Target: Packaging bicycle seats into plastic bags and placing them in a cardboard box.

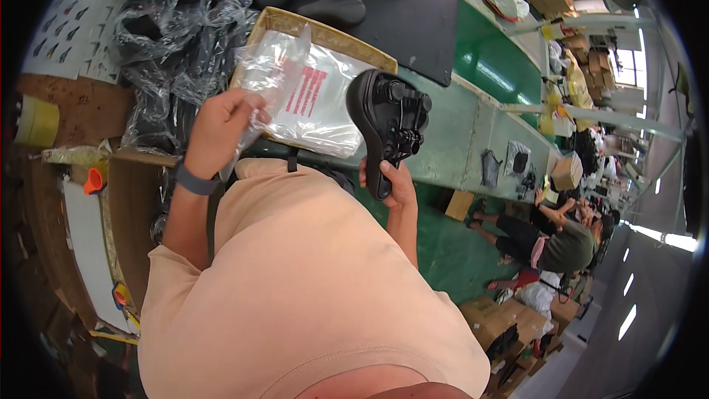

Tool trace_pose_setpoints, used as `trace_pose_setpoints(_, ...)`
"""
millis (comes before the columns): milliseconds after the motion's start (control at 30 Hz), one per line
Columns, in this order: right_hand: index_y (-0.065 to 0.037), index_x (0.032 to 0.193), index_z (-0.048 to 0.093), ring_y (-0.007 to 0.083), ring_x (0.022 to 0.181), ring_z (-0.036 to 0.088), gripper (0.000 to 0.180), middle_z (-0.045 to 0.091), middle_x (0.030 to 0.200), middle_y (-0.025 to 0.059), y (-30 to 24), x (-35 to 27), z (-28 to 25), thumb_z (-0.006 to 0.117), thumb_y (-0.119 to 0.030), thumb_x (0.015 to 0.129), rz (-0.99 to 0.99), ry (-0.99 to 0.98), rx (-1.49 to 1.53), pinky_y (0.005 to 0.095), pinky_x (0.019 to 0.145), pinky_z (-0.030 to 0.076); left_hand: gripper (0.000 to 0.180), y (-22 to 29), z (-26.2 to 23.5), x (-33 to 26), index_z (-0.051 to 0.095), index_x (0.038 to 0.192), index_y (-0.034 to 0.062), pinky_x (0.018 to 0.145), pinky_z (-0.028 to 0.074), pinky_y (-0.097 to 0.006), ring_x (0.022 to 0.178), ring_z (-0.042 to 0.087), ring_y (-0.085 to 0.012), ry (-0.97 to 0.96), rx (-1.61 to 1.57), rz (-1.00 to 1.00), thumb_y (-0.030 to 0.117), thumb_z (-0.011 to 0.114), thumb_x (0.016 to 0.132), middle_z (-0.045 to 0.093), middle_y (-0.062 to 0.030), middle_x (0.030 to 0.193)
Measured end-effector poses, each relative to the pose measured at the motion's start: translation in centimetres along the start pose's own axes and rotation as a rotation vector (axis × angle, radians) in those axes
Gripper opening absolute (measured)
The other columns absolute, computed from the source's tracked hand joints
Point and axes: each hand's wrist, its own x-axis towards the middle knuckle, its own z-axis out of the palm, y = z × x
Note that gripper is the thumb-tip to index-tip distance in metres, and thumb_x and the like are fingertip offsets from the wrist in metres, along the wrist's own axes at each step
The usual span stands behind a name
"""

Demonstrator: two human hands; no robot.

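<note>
My right hand grips a black bicycle saddle by its narrow nose, with the underside, rails and springs turned partly to the right. Pinched in the fingers of my left hand is a clear plastic bag, lifted at one edge. Below it a stack of flat clear bags with red print lies in a shallow cardboard box. The saddle is held beside the box's right end, apart from the bag.
Bagged black saddles are heaped left of the box. More bare saddles lie behind it. The green workbench runs off to the right, where another person sits near cartons.
</note>
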Motion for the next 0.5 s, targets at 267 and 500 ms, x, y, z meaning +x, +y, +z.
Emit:
trace_pose_setpoints(267, 0.006, 0.147, 0.051, 0.0429, 0.114, 0.074, 0.057, 0.071, 0.125, 0.0281, -1.4, 5.5, 14.8, 0.073, -0.009, 0.096, 0.311, -0.374, 0.069, 0.0487, 0.093, 0.067, 0.018, -7.0, 5.7, -1.5, 0.076, 0.101, -0.0040, 0.068, 0.058, -0.027, 0.076, 0.073, -0.0113, 0.182, -0.285, -0.009, 0.014, 0.076, 0.101, 0.077, -0.0065, 0.083)
trace_pose_setpoints(500, 0.002, 0.133, 0.057, 0.0316, 0.088, 0.076, 0.042, 0.072, 0.105, 0.0194, 1.3, 8.9, 13.1, 0.075, -0.008, 0.096, 0.378, -0.131, 0.023, 0.0424, 0.077, 0.068, 0.020, -7.7, 2.3, -3.9, 0.074, 0.120, -0.0033, 0.085, 0.062, -0.031, 0.095, 0.076, -0.0158, -0.173, -0.604, -0.264, 0.011, 0.066, 0.108, 0.078, -0.0089, 0.109)
